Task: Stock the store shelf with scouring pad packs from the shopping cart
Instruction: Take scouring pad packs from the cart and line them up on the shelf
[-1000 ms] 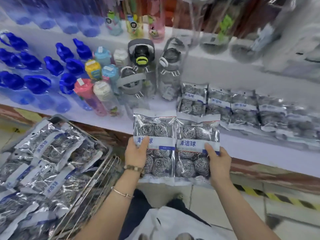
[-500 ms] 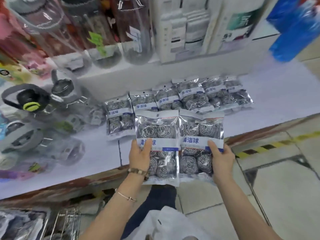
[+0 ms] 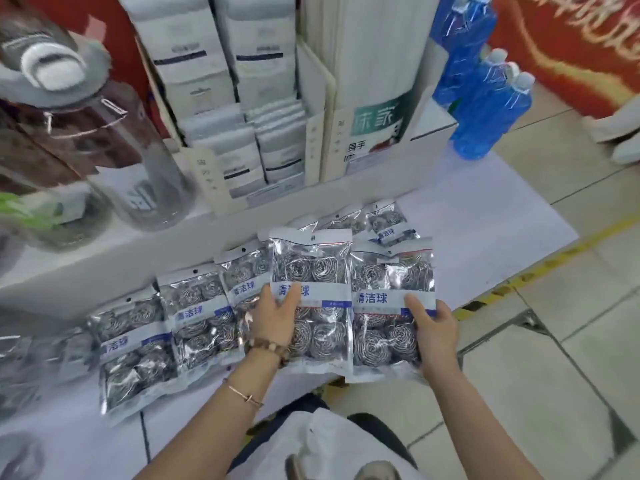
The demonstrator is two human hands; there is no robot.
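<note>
Nearest, the left hand [image 3: 275,315] has its grip closed on one scouring pad pack [image 3: 311,271], thumb across the label, while the right hand [image 3: 434,332] grips a second pack [image 3: 384,306] just beside it, edges touching. Both are held upright above the front of the white shelf [image 3: 485,230]. Behind them a row of packs [image 3: 194,320] lies overlapping on the shelf, with boxed goods [image 3: 221,98] and blue bottles [image 3: 485,109] farther back.

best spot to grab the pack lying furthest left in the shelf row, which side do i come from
Take the leftmost pack by its flat sealed bottom edge, coming from the aisle side. That edge faces you on the shelf with nothing in front, while its right side sits tight against the neighbouring pack.
</note>
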